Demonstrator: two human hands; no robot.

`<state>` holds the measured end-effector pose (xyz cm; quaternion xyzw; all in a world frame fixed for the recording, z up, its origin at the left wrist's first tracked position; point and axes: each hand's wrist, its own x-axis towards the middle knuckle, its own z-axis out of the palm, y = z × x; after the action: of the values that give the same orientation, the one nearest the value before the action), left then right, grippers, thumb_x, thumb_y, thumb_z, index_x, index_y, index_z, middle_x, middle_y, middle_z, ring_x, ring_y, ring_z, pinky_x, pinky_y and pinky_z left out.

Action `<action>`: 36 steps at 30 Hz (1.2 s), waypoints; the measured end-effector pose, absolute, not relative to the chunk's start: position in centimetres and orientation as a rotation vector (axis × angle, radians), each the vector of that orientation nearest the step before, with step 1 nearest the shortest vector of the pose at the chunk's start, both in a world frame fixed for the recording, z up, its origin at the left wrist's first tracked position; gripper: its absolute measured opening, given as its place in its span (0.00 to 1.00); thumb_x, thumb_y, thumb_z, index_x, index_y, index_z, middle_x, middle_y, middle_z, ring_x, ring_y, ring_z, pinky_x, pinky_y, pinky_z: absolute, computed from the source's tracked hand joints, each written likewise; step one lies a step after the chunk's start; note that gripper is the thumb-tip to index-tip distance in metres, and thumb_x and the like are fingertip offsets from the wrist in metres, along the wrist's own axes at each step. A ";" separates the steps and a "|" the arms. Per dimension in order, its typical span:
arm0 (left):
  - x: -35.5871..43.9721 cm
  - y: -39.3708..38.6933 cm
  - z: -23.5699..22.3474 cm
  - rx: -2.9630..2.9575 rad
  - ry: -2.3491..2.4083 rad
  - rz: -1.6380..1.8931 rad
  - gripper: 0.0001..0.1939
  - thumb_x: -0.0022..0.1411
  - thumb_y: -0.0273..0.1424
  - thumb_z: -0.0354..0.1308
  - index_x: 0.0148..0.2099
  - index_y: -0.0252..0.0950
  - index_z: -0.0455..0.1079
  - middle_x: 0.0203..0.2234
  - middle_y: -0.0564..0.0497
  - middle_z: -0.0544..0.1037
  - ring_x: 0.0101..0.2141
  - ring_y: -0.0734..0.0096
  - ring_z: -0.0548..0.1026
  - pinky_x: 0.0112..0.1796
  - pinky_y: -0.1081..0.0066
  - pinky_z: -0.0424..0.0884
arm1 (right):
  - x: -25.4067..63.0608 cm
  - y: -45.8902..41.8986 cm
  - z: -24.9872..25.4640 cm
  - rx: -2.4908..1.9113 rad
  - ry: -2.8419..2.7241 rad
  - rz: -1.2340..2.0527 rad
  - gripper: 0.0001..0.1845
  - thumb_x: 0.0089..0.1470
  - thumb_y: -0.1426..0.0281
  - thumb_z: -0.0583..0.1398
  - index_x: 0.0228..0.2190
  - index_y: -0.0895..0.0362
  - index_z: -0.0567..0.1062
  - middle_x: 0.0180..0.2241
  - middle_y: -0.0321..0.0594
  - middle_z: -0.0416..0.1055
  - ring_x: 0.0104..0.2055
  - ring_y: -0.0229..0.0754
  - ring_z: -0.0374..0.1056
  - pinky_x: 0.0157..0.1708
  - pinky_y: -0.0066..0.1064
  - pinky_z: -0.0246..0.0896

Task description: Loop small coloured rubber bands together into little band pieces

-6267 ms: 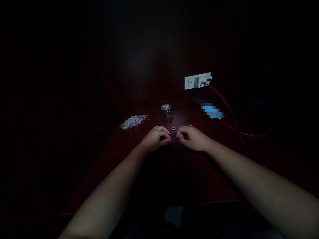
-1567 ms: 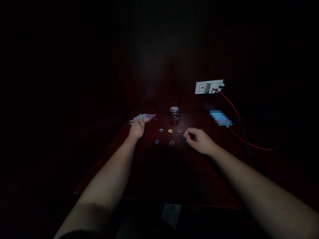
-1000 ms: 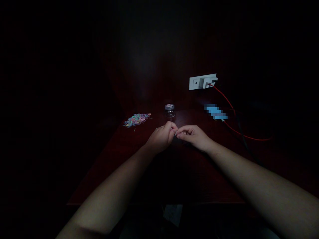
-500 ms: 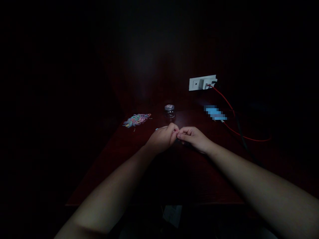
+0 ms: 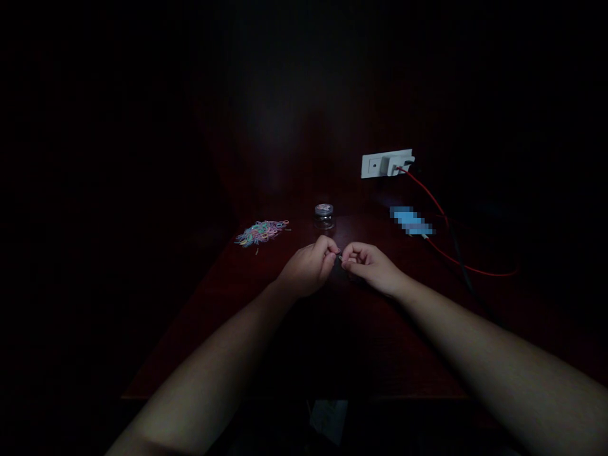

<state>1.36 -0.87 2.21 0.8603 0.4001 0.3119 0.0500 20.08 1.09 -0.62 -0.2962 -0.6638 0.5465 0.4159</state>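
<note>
The scene is very dark. My left hand and my right hand meet over the middle of a dark red table, fingers curled, fingertips pinching a tiny item between them that I cannot make out. A pile of small coloured rubber bands lies on the table to the left of my left hand. A small glass jar stands just beyond the hands.
A white wall socket with a plug sits at the back right; a red cable runs from it across the table's right side. A blue blurred object lies near the cable. Something pale lies below the table's front edge.
Earlier my left hand reached to the rubber band pile, then came back to meet my right hand. Over the last second the hands stay pinched together; the small rings on the table are now hidden.
</note>
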 end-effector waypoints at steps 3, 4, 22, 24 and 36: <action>1.2 -1.0 2.4 2.606 1.166 0.983 0.09 0.65 0.30 0.50 0.48 0.37 0.62 0.32 0.51 0.75 0.32 0.70 0.74 0.34 0.71 0.68 | 20.1 1.2 -0.7 -0.753 -1.724 1.317 0.13 0.45 0.65 0.65 0.27 0.57 0.67 0.17 0.26 0.58 0.18 0.29 0.50 0.19 0.25 0.41; 1.2 -1.1 2.4 2.617 1.156 0.983 0.10 0.64 0.32 0.53 0.47 0.37 0.63 0.32 0.52 0.74 0.32 0.70 0.73 0.34 0.71 0.68 | 20.1 1.1 -0.7 -0.758 -1.741 1.296 0.13 0.46 0.64 0.65 0.27 0.58 0.67 0.17 0.26 0.58 0.18 0.29 0.49 0.19 0.25 0.40; 0.8 -0.7 2.2 2.724 1.083 0.965 0.06 0.63 0.28 0.54 0.38 0.37 0.72 0.30 0.51 0.73 0.29 0.73 0.70 0.33 0.73 0.67 | 20.1 0.9 -0.3 -0.853 -1.976 0.884 0.06 0.51 0.69 0.59 0.26 0.58 0.68 0.21 0.30 0.60 0.23 0.32 0.53 0.24 0.26 0.49; 0.8 -0.6 2.1 2.704 1.101 0.986 0.05 0.63 0.28 0.54 0.37 0.36 0.72 0.30 0.51 0.74 0.29 0.74 0.69 0.32 0.73 0.67 | 20.1 0.8 -0.2 -0.839 -1.994 0.859 0.04 0.51 0.70 0.58 0.27 0.58 0.68 0.21 0.31 0.60 0.23 0.32 0.54 0.24 0.26 0.50; 0.7 -0.3 1.7 2.610 1.096 1.124 0.03 0.60 0.27 0.56 0.37 0.36 0.71 0.29 0.52 0.73 0.29 0.74 0.69 0.32 0.73 0.65 | 20.2 0.7 0.1 -0.884 -2.048 0.711 0.02 0.51 0.73 0.57 0.27 0.58 0.70 0.22 0.32 0.63 0.23 0.33 0.58 0.25 0.26 0.52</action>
<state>0.75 -0.32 1.73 0.8559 0.3594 0.3688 0.0481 20.23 0.67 0.15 -0.3479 -0.8056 0.2797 0.3895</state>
